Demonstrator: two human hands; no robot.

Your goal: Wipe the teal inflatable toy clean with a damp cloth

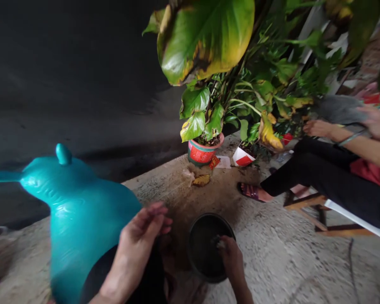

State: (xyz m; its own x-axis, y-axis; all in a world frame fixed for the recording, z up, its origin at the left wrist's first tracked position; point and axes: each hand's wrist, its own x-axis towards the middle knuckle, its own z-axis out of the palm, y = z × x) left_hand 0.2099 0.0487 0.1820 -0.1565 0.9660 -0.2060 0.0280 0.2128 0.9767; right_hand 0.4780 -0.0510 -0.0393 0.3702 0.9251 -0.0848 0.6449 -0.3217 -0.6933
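A dark round basin [194, 270] stands on the floor in front of me; its inside is dark, so I cannot tell what it holds. My right hand [232, 257] reaches over its right rim, fingers pinched on a small pale, wet-looking clump [221, 243] whose kind I cannot make out. To the left of the basin, my left hand [142, 236] hovers in the air with its fingers curled in and the thumb against them. Anything inside those fingers is hidden. A turquoise animal-shaped inflatable toy [82, 219] stands close to my left forearm.
A potted plant [202, 154] with large yellowing leaves stands by the dark wall [82, 84]. Near it are a red-and-white container [243, 157] and a dry leaf [201, 180]. At right, another person [316, 164] in dark trousers sits on a wooden stool [305, 201].
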